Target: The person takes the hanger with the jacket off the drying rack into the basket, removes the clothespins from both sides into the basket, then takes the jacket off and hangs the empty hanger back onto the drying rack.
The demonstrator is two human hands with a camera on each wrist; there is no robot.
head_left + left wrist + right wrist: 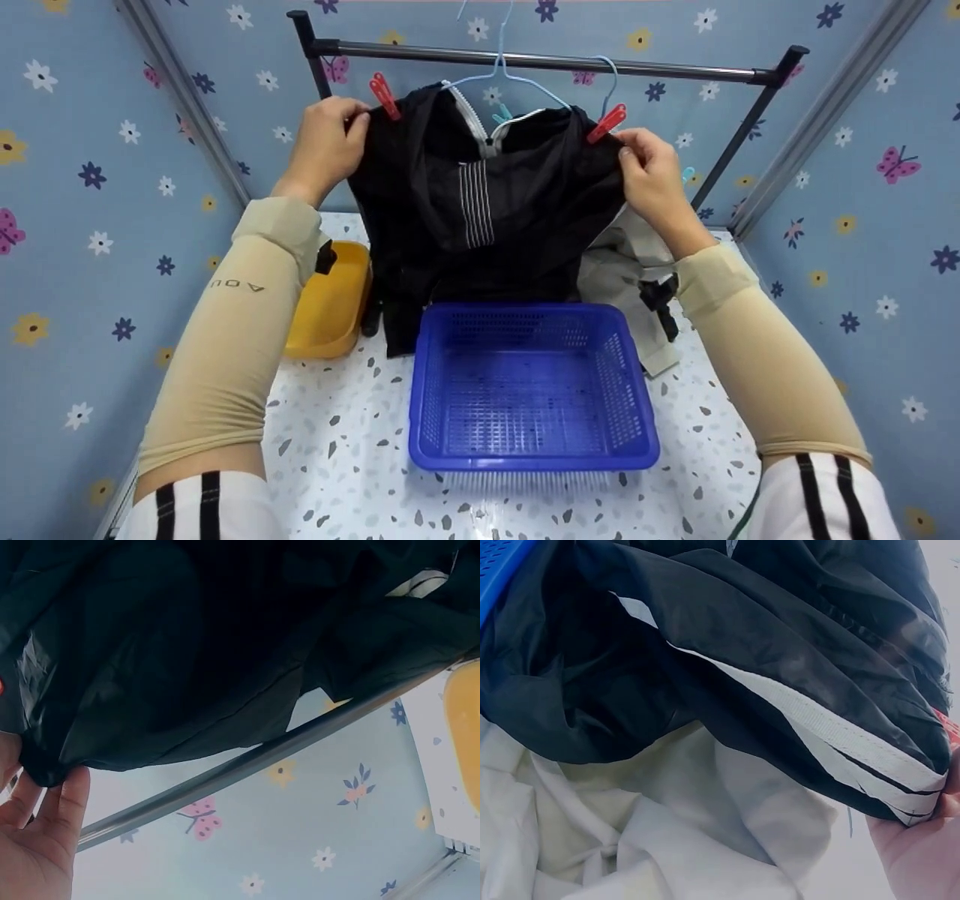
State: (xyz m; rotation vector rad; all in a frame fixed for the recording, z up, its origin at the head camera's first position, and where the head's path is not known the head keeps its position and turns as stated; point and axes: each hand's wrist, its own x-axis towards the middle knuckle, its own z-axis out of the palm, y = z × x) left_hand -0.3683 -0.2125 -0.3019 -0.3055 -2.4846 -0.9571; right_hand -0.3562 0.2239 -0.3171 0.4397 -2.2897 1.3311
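Black jacket, upper centre of the frame, seems hung on its blue hanger, red pegs attached; left hand and right hand pinch its edges between fingers, so release apparently remains.

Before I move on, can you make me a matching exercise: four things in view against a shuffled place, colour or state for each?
1. garment
2. basket
3. clips
4. container

A. red, fastened on either side of the neck opening
B. yellow, at the left of the head view
C. black, pinched by the left hand and right hand
D. blue, with perforated walls

Pairs: 1-C, 2-D, 3-A, 4-B
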